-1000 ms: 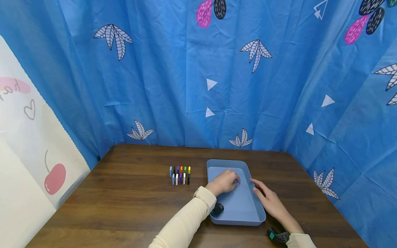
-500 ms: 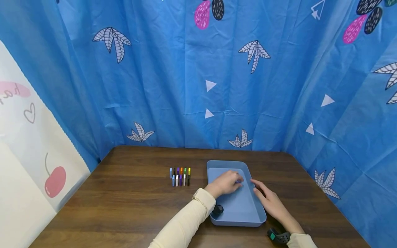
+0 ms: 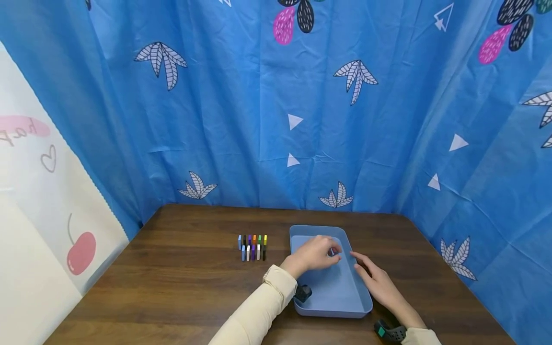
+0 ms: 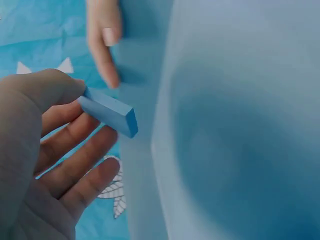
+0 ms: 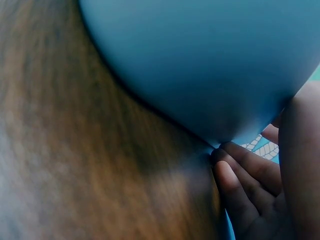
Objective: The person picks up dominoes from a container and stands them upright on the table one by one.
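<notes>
My left hand [image 3: 316, 253] is over the blue-grey tray [image 3: 332, 306]. Between thumb and fingertips it pinches a small plain blue domino block [image 4: 110, 111], one end jutting out; the other fingers are loosely bent below. On the tray's right side, my right hand [image 3: 379, 282] rests its fingertips against the outer wall. The right wrist view shows those fingers [image 5: 245, 185] at the tray's lower edge, close to the wooden tabletop.
Left of the tray, several coloured domino blocks [image 3: 253, 252] stand upright in two short rows on the wooden table [image 3: 172, 287]. A blue patterned curtain [image 3: 241, 120] hangs behind the table. Dark wrist devices, such as the one on the right wrist [image 3: 390, 331], stick out under the forearms.
My left hand has shifted slightly to the right over the tray, its fingers turning up a little with the block. My right hand keeps its place at the tray's side.
</notes>
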A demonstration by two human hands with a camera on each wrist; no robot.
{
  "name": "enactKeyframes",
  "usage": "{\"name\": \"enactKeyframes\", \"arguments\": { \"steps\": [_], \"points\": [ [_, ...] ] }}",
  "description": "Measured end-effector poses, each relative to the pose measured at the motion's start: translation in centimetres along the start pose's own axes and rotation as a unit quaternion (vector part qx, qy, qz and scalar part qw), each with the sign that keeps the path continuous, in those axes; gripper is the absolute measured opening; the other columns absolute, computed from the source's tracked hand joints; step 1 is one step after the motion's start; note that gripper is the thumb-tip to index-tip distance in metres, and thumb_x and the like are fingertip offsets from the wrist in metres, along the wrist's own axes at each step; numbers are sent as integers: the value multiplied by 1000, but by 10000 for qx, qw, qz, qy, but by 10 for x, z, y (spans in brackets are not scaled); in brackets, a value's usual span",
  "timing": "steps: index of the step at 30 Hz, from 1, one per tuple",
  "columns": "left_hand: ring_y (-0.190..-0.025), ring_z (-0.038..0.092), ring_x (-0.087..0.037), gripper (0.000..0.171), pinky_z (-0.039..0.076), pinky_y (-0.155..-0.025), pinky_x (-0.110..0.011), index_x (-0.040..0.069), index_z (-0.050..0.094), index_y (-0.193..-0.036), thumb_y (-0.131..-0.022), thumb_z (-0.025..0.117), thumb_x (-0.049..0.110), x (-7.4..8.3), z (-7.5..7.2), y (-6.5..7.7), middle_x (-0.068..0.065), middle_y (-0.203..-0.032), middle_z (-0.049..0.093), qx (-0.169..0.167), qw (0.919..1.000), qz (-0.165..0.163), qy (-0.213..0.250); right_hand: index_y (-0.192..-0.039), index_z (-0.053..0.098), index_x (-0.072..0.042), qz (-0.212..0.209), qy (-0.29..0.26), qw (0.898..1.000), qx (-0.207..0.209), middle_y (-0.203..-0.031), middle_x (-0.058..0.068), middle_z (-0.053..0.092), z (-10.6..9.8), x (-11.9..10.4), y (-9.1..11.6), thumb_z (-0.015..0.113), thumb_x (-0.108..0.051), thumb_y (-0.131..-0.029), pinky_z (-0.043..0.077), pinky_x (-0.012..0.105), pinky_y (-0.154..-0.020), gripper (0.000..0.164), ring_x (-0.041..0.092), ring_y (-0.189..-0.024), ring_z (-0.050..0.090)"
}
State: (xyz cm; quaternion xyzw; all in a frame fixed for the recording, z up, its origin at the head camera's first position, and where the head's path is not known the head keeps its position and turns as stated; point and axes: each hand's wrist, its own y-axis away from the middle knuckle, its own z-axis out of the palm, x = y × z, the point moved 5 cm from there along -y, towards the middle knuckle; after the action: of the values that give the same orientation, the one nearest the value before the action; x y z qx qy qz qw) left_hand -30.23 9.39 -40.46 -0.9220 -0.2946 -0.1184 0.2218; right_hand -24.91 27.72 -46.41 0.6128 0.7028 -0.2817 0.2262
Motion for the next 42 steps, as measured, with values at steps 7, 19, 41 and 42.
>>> {"name": "enactKeyframes", "arguments": {
  "steps": [7, 19, 41, 42],
  "points": [
    [-88, 69, -4, 19, 51, -76, -9, 11, 77, -114, -99, 67, 16, 5, -11, 7, 1, -108, 75, 130, 9992, 180, 324, -157, 39, -18, 23, -52, 10000, -10, -157, 22, 44, -1, 1, 2, 43, -40, -111, 48, 54, -106, 51, 45, -138, 49],
    [-84, 67, 2, 21, 52, -75, -9, 10, 78, -114, -96, 67, 10, 2, -12, 20, 0, -110, 76, 215, 9960, 302, 811, -157, 40, -17, -10, -34, 10000, -11, -157, 23, 43, 1, 1, 2, 43, -39, -111, 49, 56, -104, 51, 45, -138, 49],
    [-89, 68, 0, 25, 56, -82, -17, 11, 76, -118, -93, 73, 12, -5, -35, 40, 1, -105, 77, -119, 9926, -141, 1199, -157, 40, -15, 11, 115, 9999, -3, -158, 22, 43, 1, -1, -1, 43, -40, -111, 47, 59, -107, 52, 45, -140, 47],
    [-89, 69, 0, 25, 56, -82, -16, 11, 76, -117, -93, 73, 12, -7, -38, 41, 1, -104, 78, -100, 9931, -160, 1161, -157, 40, -15, 8, 108, 9999, -10, -158, 22, 43, 1, -1, -2, 43, -40, -111, 47, 59, -107, 52, 45, -140, 47]
  ]
}}
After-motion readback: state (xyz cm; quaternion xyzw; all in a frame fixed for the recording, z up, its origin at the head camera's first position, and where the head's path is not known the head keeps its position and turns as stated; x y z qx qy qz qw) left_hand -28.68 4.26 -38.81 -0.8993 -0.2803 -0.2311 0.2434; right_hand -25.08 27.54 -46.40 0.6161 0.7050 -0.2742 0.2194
